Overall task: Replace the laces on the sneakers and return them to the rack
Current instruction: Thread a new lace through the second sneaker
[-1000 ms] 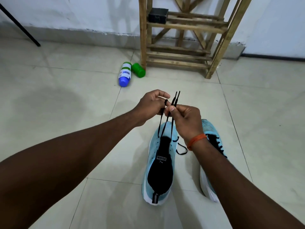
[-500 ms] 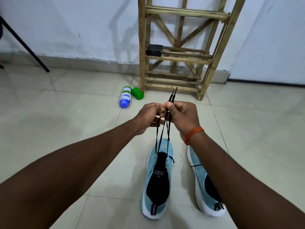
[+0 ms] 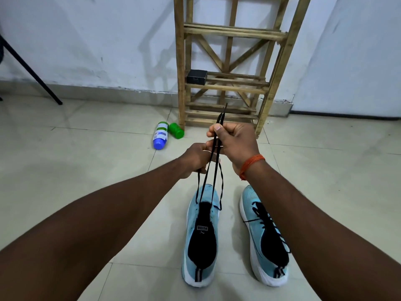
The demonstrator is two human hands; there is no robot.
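two bare forearms reach in from the bottom edge over a pale tiled floor (image 3: 86, 170). between them two light blue sneakers stand side by side, heels toward the viewer, toes toward the wall. the laced sneaker (image 3: 263, 240) on the right has black lacing crossed over its tongue and is partly hidden by the right forearm. the unlaced sneaker (image 3: 200, 235) on the left has its dark opening bare, and a black lace (image 3: 213, 170) runs through its front eyelets only. the lace strands rise taut from there to both hands above the toe. the left hand (image 3: 196, 158) has its fingers curled round the strands, just under the right hand (image 3: 235, 142), which pinches two strands between thumb and bent fingers, their tips poking up past the thumb. an orange thread band (image 3: 251, 164) circles the right wrist. farther off a blue-capped bottle (image 3: 161, 135) lies touching a green bottle (image 3: 176, 131), beside the foot of a wooden rack (image 3: 227, 83) against the wall, with a small black box (image 3: 197, 76) on one shelf.
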